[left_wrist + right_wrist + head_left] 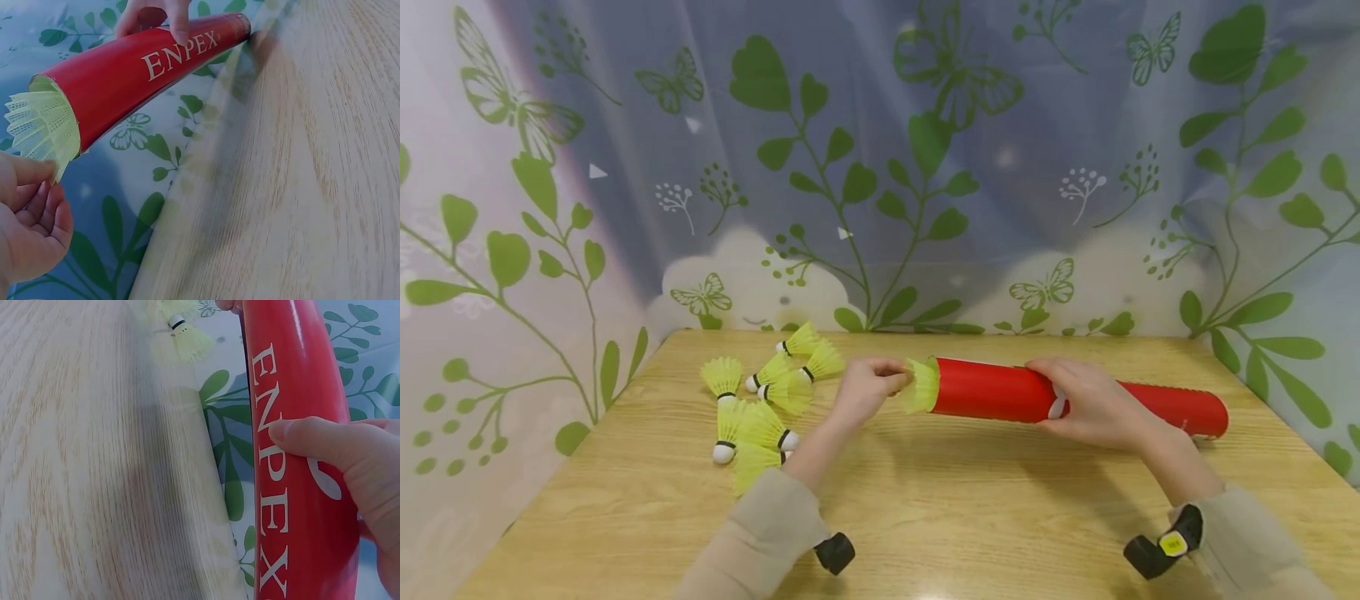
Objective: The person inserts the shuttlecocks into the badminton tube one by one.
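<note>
My right hand (1093, 404) grips a red tube (992, 390) lettered ENPEX around its middle, thumb across the near side in the right wrist view. The tube lies sideways, its mouth facing left and lifted above the table. A yellow shuttlecock (47, 128) sits partly inside that mouth, its skirt sticking out and its base hidden in the tube. Finger and thumb of my left hand (868, 387) pinch the skirt's edge; the left wrist view shows the other fingers curled beneath.
Several yellow shuttlecocks (786, 392) with white bases lie in a loose group on the left of the wooden table (940, 517). Behind the table's far edge hangs a curtain (865, 167) printed with leaves and butterflies. Each wrist wears a small black camera (835, 552).
</note>
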The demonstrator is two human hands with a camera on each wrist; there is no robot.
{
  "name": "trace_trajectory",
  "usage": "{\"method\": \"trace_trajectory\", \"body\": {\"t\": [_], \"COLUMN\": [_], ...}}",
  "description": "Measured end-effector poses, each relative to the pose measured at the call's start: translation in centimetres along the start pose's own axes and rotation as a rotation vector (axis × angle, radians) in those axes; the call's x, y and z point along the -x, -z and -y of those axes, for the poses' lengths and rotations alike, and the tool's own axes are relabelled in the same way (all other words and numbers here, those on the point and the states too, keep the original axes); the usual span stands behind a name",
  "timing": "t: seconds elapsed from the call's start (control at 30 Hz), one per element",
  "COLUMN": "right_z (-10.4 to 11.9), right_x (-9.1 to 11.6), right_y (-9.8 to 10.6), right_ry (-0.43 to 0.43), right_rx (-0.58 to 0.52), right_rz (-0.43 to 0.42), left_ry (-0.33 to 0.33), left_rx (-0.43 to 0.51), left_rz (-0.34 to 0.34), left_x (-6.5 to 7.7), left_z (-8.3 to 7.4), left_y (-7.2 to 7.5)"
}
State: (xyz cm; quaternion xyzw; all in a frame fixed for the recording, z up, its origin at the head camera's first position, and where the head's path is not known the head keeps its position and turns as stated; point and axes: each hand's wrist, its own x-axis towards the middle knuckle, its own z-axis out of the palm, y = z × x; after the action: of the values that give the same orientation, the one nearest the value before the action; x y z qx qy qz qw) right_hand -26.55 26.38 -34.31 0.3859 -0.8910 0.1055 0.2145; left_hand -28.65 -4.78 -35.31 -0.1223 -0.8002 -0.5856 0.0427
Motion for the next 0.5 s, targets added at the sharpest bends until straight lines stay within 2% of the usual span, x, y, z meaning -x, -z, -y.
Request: {"method": "trace_trajectory", "body": {"t": [0.17,0.3,0.5], "right_z": [0.07,-0.01,-0.1], "right_x": [0.19,0.34,0.35], "right_y": [0.14,0.14,-0.02], "right_ry": [-0.007,0.02,0.059], "right_rx": [0.001,0.006,0.008], "right_rz": [0.009,-0.007,-0.039], "left_ry": [-0.027,-0.065,-0.064], "left_rx": [-0.003,-0.036,-0.079], "left_rz": [-0.013,-0.019,-0.005], "left_x": [-0.05,-0.02,0.19], "left_z": [0.29,0.43,0.47], "left_y": [-0.34,-0.64,-0.9]}}
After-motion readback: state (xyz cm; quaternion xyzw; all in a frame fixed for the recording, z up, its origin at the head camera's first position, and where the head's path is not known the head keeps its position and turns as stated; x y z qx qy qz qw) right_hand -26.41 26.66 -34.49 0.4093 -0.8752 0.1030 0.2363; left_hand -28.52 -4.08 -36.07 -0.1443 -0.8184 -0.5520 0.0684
